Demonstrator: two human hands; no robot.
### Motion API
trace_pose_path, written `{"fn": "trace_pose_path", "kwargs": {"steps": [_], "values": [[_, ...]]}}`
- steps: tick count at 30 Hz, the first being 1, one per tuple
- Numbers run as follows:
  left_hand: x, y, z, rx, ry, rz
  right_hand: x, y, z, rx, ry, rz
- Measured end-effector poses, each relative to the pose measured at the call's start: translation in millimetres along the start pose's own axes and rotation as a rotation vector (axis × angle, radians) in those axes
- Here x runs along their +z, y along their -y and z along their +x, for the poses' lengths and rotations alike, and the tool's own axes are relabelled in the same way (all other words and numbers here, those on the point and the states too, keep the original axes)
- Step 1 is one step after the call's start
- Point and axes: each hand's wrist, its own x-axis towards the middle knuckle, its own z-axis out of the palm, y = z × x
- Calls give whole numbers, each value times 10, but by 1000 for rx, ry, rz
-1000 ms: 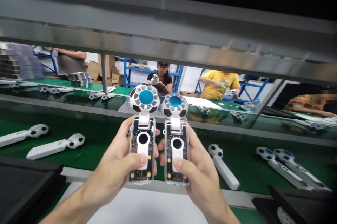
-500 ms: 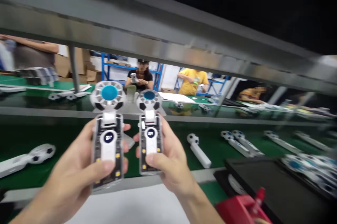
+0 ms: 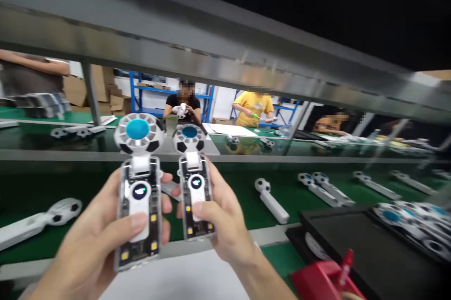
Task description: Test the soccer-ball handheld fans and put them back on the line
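Two handheld fans with soccer-ball heads are held upright side by side in front of me. My left hand is wrapped round the left handheld fan, its thumb pressing on the white front strip. In my right hand is the right handheld fan, with the thumb likewise on its front. Both have clear bodies showing dark insides and small yellow squares, blue hub discs, and lit round displays with a white and green mark. Beneath the hands lies a white sheet.
Several similar fans lie on the green conveyor belt, one white fan at left. A black tray with stacked fans stands right, beside a red holder. A grey beam crosses above. Co-workers sit across.
Both displays have gone from white digits to a white and green mark. The hands and fans sit slightly lower and further left in view. White fans on the belt have shifted rightward relative to my hands.
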Motion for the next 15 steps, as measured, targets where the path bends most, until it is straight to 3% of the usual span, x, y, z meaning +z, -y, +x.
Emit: {"fn": "trace_pose_path", "kwargs": {"steps": [3,15], "values": [[66,-16,-38,43,65,-37,-28,-11,-14,-15,14,-40],[-23,65,17,124,263,-142,-49,-52,-38,9,-37,-117]]}}
